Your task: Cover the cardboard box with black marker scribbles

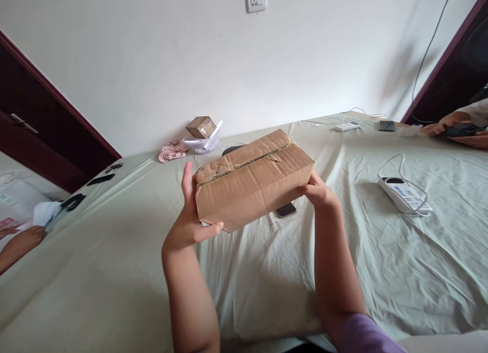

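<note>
A brown cardboard box is held up above the cloth-covered surface, tilted with its right end higher. A long seam with torn, rough paper runs along its top, and the flaps lie closed. My left hand grips the left end, thumb along the lower front edge and a finger up the side. At the lower right corner my right hand holds the box, its other fingers hidden behind and beneath. Partly covered by the box, a dark phone lies on the cloth below.
A white power strip with its cord lies at right, another strip farther back. By the wall are a small carton on a plastic bag and a pink cloth. Other people's hands show at far left and far right.
</note>
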Demonstrator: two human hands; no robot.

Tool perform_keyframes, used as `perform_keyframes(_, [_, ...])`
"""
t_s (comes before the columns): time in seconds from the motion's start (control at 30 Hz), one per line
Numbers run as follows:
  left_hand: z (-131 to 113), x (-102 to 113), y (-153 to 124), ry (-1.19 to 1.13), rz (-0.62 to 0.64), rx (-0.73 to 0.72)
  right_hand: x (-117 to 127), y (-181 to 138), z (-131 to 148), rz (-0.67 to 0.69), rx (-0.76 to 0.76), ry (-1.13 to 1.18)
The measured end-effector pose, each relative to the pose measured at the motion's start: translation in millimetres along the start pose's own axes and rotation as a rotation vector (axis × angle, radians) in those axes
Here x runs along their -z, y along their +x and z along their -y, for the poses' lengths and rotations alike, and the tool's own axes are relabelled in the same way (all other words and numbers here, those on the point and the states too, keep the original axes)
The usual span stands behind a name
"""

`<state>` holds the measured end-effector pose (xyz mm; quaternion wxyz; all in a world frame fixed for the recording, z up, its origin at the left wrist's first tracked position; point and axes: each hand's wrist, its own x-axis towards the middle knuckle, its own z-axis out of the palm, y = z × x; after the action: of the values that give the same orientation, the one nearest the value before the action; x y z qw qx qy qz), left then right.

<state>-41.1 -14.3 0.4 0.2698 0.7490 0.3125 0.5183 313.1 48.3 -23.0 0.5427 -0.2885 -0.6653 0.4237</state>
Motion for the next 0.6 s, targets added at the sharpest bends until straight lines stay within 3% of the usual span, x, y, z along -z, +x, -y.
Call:
perform_keyframes(0.23, [4.8, 12.8, -4.3, 0.001, 0.061, 0.026, -2.1, 0.8, 11.4, -0.002, 0.112, -0.012])
perform_keyframes(0.43, [-1.9, 36.1, -13.5, 0.197, 0.166, 0.108, -6.3, -4.3, 37.8, 0.097, 0.178, -0.144])
perform_keyframes(0.6, [-12.3, 12.8, -7.7, 0.212, 0.223, 0.126, -28.1, -10.7, 60.2, 0.218, 0.258, -0.330])
